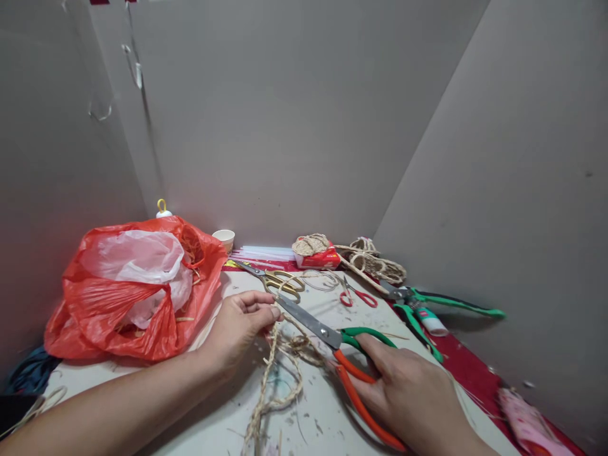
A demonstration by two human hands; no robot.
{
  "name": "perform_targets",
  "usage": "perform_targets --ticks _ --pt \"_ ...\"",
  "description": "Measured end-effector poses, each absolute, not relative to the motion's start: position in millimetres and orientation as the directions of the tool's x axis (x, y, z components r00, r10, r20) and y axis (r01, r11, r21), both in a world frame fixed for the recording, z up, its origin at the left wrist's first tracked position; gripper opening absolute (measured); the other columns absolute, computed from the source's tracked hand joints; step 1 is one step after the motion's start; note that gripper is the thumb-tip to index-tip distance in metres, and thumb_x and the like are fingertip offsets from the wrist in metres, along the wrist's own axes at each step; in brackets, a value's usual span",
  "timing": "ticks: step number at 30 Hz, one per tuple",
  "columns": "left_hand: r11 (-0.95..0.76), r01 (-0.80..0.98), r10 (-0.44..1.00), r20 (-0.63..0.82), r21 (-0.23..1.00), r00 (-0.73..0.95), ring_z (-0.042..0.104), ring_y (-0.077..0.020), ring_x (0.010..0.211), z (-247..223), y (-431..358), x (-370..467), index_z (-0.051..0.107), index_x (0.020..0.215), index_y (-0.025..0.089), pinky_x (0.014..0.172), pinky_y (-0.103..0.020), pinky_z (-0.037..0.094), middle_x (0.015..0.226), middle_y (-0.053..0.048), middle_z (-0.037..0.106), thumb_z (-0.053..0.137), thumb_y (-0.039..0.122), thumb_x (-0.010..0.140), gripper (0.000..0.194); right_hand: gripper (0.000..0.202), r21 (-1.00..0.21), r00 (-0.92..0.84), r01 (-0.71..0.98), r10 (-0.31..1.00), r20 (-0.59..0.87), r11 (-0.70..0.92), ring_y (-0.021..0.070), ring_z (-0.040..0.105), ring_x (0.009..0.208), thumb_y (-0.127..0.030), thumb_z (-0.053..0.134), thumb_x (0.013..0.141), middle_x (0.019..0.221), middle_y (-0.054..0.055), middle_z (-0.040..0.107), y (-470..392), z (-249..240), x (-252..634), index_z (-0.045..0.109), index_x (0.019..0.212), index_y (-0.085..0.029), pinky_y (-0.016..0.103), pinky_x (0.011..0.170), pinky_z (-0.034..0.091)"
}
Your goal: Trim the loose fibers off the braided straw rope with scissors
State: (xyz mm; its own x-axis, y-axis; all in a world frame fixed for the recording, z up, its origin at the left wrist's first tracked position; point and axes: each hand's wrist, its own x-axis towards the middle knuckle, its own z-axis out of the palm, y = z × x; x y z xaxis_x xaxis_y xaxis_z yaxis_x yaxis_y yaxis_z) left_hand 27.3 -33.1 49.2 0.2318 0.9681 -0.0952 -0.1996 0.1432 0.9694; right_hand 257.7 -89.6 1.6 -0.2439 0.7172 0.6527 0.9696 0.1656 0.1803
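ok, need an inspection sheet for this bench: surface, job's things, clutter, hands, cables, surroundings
Surface: pale table top, littered with fibre scraps; red mat along the right edge.
Job's things: jute rope pinched in left hand; green-and-orange scissors in right hand, blades almost shut, tip beside the rope.
Clutter: red plastic bag, gold scissors, small red scissors, green pruning shears, rope coils, paper cup, glue tube.
Hands: both bare, both gripping.
Cables: nothing seen.
Surroundings: grey partition walls on three sides.
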Motion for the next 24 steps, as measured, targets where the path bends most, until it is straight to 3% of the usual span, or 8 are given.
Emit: perform_targets --ticks 10,18,24 --pt "0.2 -0.23 0.962 -0.146 0.952 0.231 0.05 -0.0057 0.049 51.0 -30.6 27.3 0.061 0.083 0.01 0.05 -0.018 0.04 0.066 -0.003 0.066 0.073 0.019 0.063 0.025 0.039 0.143 -0.231 0.973 0.743 0.629 0.181 0.0158 0.055 0.04 -0.055 0.045 0.081 0.042 -0.001 0.055 -88.8 -2.8 259.4 0.062 0.068 -0.024 0.025 0.041 0.027" --pt "0.17 -0.215 0.959 -0.111 0.962 0.26 0.051 -0.0051 0.053 47.6 -29.2 27.0 0.063 0.089 0.01 0.052 -0.017 0.039 0.07 -0.003 0.066 0.072 0.021 0.067 0.025 0.039 -0.136 -0.056 0.977 0.817 0.574 0.163 0.0182 0.058 0.038 -0.06 0.052 0.075 0.045 0.0 0.062 -86.7 -1.6 262.2 0.068 0.076 -0.024 0.025 0.037 0.036" --pt "0.159 -0.213 0.964 -0.105 0.964 0.246 0.05 -0.0051 0.053 45.5 -28.8 26.3 0.063 0.09 0.012 0.053 -0.017 0.038 0.07 -0.002 0.065 0.073 0.023 0.067 0.028 0.044 -0.101 -0.057 0.987 0.86 0.508 0.125 0.022 0.059 0.042 -0.063 0.047 0.076 0.047 0.001 0.062 -87.5 -2.3 264.3 0.063 0.08 -0.023 0.026 0.038 0.034"
